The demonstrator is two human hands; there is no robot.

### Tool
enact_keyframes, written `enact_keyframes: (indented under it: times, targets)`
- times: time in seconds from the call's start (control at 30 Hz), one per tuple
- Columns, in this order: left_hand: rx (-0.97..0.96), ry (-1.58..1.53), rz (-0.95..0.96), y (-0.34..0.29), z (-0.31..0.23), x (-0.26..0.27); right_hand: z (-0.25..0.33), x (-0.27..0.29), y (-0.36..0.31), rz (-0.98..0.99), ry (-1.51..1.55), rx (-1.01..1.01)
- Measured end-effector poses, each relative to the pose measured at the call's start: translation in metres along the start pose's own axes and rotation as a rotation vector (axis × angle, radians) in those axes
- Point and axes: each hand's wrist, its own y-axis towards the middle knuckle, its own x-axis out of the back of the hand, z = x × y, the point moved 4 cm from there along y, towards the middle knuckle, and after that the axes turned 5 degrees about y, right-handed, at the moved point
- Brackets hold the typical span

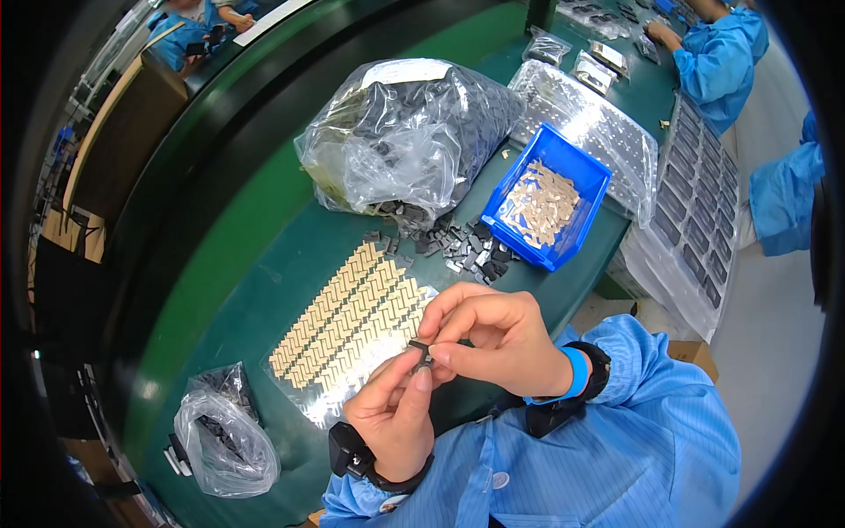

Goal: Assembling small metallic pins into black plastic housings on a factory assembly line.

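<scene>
My left hand (394, 418) and my right hand (497, 341) meet just above the near right edge of a clear sheet. Between their pinched fingertips is a small black part (420, 348), partly covered by the fingers; its exact kind cannot be made out. The sheet carries rows of tan L-shaped pieces (339, 321), and light glares off its near end. Beyond my right hand lies a loose heap of small black and grey parts (475, 249). A blue bin (500, 189) next to the heap holds many small flat tan pieces (541, 202).
A big clear bag (414, 132) of dark parts spills onto the green table (255, 321). A smaller open bag (227, 440) sits at lower left. Clear trays (585, 114) and a tray of black parts (700, 202) lie to the right. Blue-sleeved people (722, 57) work nearby.
</scene>
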Motion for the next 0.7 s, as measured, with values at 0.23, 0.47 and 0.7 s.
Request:
enact_keyframes:
  times: [0.23,0.47,0.7]
  targets:
    - [0.002,-0.012,-0.007,0.0011,-0.0004,0.0001,-0.0009,-0.0007,0.0015,-0.017,-0.052,0.039]
    - [0.007,-0.039,-0.019,0.0022,0.0000,0.0007,-0.0017,-0.0011,0.0028,-0.047,-0.144,0.091]
    - [0.019,-0.056,-0.028,0.0023,0.0003,0.0011,-0.0003,-0.0026,0.0037,-0.043,-0.256,0.192]
